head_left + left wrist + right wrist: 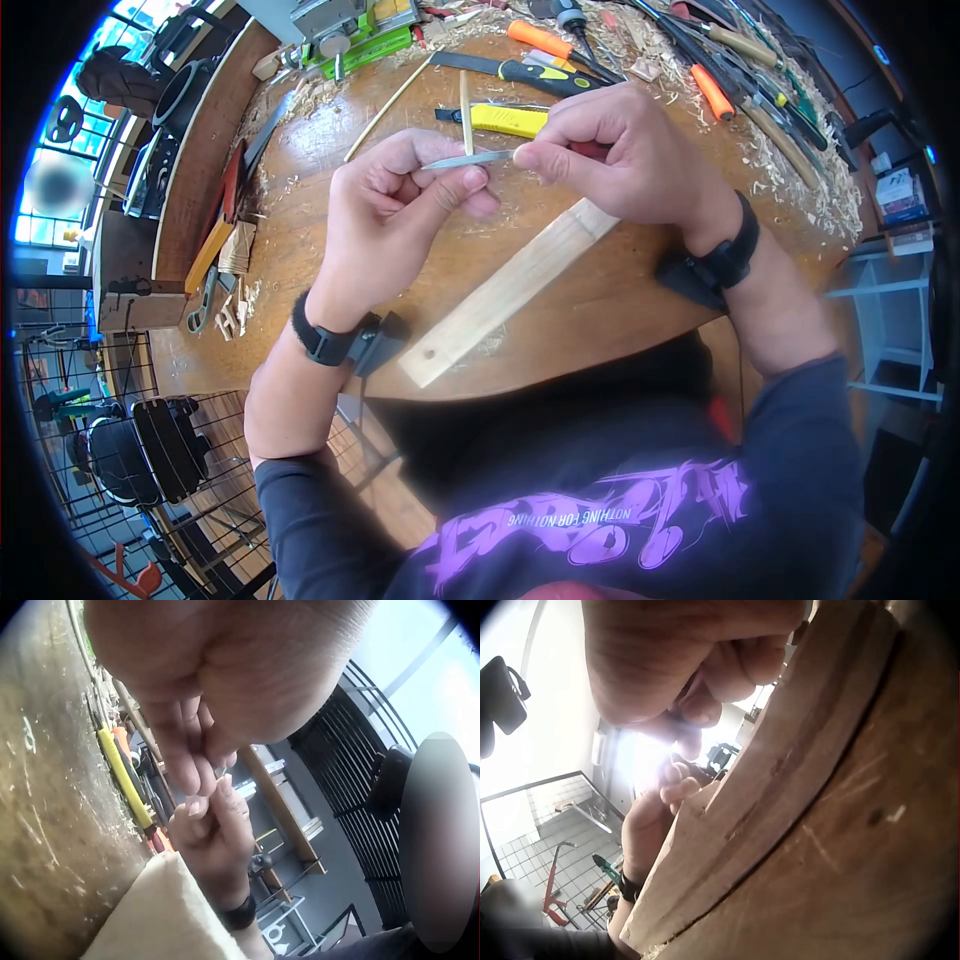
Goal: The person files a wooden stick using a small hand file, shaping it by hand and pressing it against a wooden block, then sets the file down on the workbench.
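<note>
In the head view, a thin grey strip (pixel 468 160) stretches between the two hands above the bench. My left hand (pixel 385 215) pinches its left part between thumb and fingers. The thumb and fingertips of my right hand (pixel 635 160) grip the other end, and something dark red shows among its curled fingers. A narrow pale stick (pixel 465 105) meets the strip at my left fingers; whether they hold it I cannot tell. Below lies a flat wooden board (pixel 510 295). Both wrist views show the left hand (pixel 217 675) and right hand (pixel 697 660) with fingertips close together, the strip mostly hidden.
Behind the hands lie a yellow cutter (pixel 500 120), a black-and-yellow handled tool (pixel 550 78) and a thin wood strip (pixel 388 108). A vise (pixel 340 35), orange-handled tools (pixel 712 92) and shavings line the back and right. Wood scraps (pixel 237 250) are at the left.
</note>
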A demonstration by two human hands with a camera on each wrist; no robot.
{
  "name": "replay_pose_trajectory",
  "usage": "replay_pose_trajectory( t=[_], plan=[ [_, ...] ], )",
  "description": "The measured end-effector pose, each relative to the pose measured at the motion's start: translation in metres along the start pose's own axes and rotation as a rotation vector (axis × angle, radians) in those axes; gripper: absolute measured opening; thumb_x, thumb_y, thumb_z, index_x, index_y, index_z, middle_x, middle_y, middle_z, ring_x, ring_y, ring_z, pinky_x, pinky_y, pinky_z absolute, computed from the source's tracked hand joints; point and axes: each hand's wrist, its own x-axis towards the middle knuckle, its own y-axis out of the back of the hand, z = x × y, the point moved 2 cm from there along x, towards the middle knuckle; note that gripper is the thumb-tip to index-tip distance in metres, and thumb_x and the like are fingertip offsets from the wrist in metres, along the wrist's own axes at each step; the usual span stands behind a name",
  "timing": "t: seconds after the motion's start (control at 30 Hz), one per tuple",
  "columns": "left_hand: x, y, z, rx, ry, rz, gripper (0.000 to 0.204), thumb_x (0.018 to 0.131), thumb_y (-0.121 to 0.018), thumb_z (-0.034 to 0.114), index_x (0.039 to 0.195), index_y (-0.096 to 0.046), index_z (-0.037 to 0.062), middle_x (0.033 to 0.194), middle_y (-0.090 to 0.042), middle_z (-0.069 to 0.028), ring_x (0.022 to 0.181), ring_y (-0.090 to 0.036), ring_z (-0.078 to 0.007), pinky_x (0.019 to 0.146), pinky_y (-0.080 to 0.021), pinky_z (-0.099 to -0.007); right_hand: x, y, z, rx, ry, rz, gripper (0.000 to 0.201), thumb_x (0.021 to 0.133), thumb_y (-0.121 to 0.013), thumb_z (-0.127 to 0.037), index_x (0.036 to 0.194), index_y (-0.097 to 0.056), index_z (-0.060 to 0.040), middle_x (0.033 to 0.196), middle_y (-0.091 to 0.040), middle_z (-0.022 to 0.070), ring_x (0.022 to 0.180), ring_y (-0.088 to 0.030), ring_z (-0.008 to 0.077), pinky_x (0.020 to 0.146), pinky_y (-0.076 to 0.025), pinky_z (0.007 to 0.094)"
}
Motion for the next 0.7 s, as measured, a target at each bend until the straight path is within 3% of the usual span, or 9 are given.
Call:
replay_pose_trajectory(
  t=[0.4, 0.6, 0.7],
  plan=[
    [-0.002, 0.001, 0.003, 0.021, -0.021, 0.019, 0.011, 0.105, -0.07, -0.003, 0.116, -0.071, -0.0045, 0.106, -0.08, -0.0118, 0.094, -0.078, -0.016, 0.088, -0.065, -0.0303, -0.002, 0.003, 0.006, 0.09, -0.029, -0.017, 0.025, 0.098, -0.084, -0.023, 0.087, -0.082, -0.0013, 0.061, -0.06, 0.0004, 0.056, -0.045, 0.0071, 0.053, -0.036, 0.0303],
    [-0.001, -0.003, 0.006, 0.13, -0.042, -0.007, 0.01, 0.105, -0.07, -0.004, 0.115, -0.071, -0.005, 0.106, -0.079, -0.0124, 0.095, -0.078, -0.0162, 0.088, -0.064, -0.0301, -0.002, 0.001, -0.003, 0.044, -0.041, -0.065, 0.034, 0.102, -0.081, -0.029, 0.081, -0.078, -0.0015, 0.058, -0.055, -0.0005, 0.055, -0.043, 0.0068, 0.053, -0.034, 0.0305],
    [-0.002, 0.0, 0.006, 0.114, -0.09, 0.022, 0.009, 0.105, -0.07, -0.004, 0.114, -0.07, -0.0053, 0.106, -0.078, -0.0126, 0.096, -0.078, -0.0165, 0.088, -0.063, -0.0295, -0.003, 0.003, 0.0, 0.152, -0.104, -0.085, 0.036, 0.103, -0.079, -0.029, 0.08, -0.077, -0.0015, 0.057, -0.054, -0.0012, 0.055, -0.043, 0.007, 0.052, -0.033, 0.0307]
  ],
)
